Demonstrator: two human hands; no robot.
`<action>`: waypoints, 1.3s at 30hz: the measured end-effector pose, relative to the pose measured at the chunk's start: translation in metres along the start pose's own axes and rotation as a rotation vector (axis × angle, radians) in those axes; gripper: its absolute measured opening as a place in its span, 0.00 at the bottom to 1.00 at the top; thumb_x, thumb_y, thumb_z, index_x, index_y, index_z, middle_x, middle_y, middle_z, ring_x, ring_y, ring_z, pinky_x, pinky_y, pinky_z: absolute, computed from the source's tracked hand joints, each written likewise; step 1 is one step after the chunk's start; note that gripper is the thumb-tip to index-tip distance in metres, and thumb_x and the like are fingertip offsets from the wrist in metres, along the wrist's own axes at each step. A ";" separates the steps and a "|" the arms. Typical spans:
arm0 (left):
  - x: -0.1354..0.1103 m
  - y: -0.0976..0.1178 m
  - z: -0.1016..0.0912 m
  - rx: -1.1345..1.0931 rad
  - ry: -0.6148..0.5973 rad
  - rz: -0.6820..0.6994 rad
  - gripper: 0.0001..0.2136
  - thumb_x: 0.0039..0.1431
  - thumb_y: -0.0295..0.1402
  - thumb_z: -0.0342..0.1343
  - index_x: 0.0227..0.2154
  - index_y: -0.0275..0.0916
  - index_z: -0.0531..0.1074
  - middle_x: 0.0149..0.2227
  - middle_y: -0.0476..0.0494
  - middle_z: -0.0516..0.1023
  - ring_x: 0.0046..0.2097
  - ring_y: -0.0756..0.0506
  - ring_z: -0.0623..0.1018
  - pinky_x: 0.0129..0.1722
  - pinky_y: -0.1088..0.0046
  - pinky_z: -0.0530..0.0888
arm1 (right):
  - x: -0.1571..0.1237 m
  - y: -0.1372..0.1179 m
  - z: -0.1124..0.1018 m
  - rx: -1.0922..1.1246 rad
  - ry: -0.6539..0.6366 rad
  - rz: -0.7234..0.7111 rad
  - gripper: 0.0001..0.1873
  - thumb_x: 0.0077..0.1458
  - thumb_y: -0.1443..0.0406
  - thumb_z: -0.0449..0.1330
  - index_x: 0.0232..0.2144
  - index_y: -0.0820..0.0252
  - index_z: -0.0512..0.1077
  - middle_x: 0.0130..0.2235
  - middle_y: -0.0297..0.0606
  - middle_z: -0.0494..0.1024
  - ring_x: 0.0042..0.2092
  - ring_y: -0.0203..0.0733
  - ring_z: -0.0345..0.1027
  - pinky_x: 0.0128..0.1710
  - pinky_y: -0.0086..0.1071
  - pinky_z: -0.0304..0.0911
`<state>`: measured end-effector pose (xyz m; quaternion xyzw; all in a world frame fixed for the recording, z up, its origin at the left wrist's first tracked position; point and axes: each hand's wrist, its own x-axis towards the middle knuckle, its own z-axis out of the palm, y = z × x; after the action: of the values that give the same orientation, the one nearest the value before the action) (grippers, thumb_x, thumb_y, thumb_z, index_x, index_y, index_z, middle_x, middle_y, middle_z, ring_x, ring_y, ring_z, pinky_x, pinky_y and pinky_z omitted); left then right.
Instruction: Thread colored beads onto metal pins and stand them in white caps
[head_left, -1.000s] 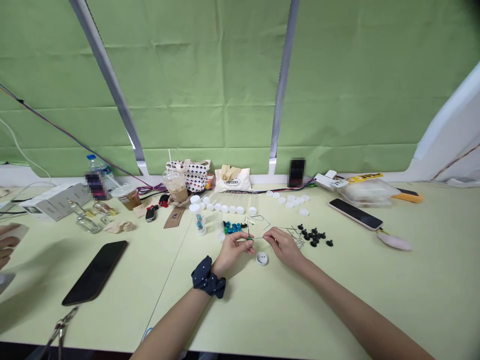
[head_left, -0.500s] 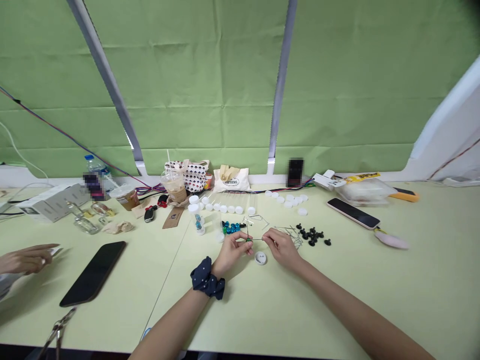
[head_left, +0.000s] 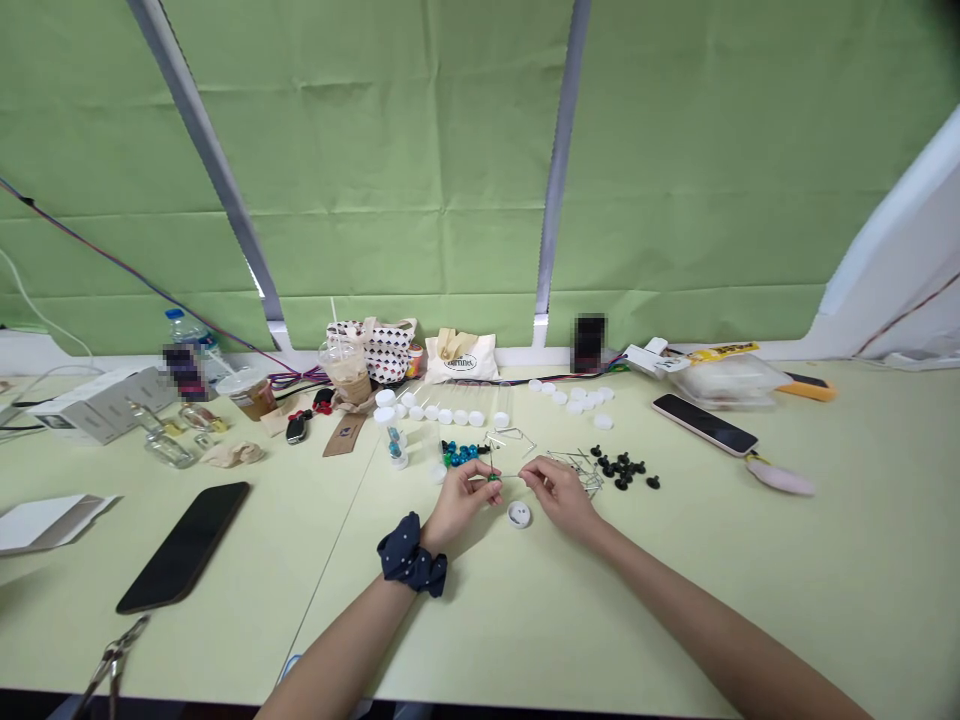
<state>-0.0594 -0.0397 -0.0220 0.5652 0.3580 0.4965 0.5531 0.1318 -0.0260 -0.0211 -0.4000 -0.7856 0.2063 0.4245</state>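
Note:
My left hand (head_left: 459, 503), with a dark dotted scrunchie (head_left: 410, 567) on its wrist, pinches a small green bead (head_left: 493, 478) on a thin metal pin. My right hand (head_left: 559, 492) pinches the other end of that pin (head_left: 513, 476). Both hands hover just above the pale green table (head_left: 525, 620). A white cap (head_left: 519, 515) lies between them. Blue beads (head_left: 460, 453) sit just behind my left hand; loose pins (head_left: 579, 464) and black beads (head_left: 626, 468) lie behind my right hand.
White caps (head_left: 442, 414) and small clear vials stand further back. A black phone (head_left: 182, 545) and a folded white card (head_left: 46, 520) lie at the left, another phone (head_left: 703, 424) at the right. Cups, bags and boxes line the back edge. Pliers (head_left: 112, 663) rest bottom left.
Another person's hand at the left edge has withdrawn out of view, leaving the white card on the table. My hands have hardly moved.

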 end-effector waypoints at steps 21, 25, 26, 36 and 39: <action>0.000 0.000 0.003 0.026 0.034 0.034 0.11 0.50 0.37 0.59 0.33 0.36 0.68 0.33 0.46 0.73 0.29 0.50 0.75 0.31 0.72 0.70 | 0.000 -0.003 0.005 0.112 0.064 0.125 0.10 0.56 0.62 0.55 0.27 0.60 0.72 0.27 0.35 0.75 0.29 0.37 0.66 0.27 0.29 0.58; 0.000 0.004 0.005 0.039 0.032 0.023 0.12 0.51 0.38 0.59 0.33 0.36 0.69 0.32 0.46 0.72 0.29 0.50 0.74 0.32 0.72 0.70 | -0.001 -0.004 0.005 0.044 0.077 0.054 0.11 0.58 0.62 0.53 0.27 0.60 0.72 0.27 0.36 0.74 0.28 0.36 0.65 0.27 0.28 0.57; 0.000 0.004 0.005 0.042 0.026 0.020 0.12 0.51 0.38 0.59 0.34 0.36 0.69 0.32 0.46 0.72 0.29 0.50 0.74 0.32 0.72 0.70 | -0.001 -0.004 0.005 0.005 0.086 0.018 0.11 0.58 0.63 0.52 0.28 0.59 0.71 0.28 0.36 0.74 0.29 0.36 0.65 0.28 0.29 0.57; 0.005 0.005 -0.004 0.027 0.089 0.025 0.12 0.51 0.39 0.58 0.34 0.36 0.70 0.35 0.45 0.72 0.30 0.50 0.74 0.34 0.71 0.71 | 0.003 -0.001 -0.011 -0.029 0.197 0.031 0.12 0.59 0.60 0.51 0.29 0.59 0.70 0.28 0.37 0.72 0.26 0.36 0.63 0.27 0.30 0.59; 0.005 0.005 -0.005 0.039 0.083 0.021 0.12 0.50 0.38 0.59 0.34 0.36 0.70 0.36 0.45 0.72 0.30 0.50 0.74 0.34 0.71 0.71 | 0.007 0.003 -0.014 0.236 0.175 0.245 0.14 0.56 0.55 0.53 0.29 0.60 0.69 0.25 0.36 0.71 0.24 0.35 0.62 0.23 0.28 0.60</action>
<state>-0.0635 -0.0343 -0.0172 0.5585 0.3843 0.5183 0.5213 0.1429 -0.0187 -0.0118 -0.4566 -0.6615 0.3115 0.5068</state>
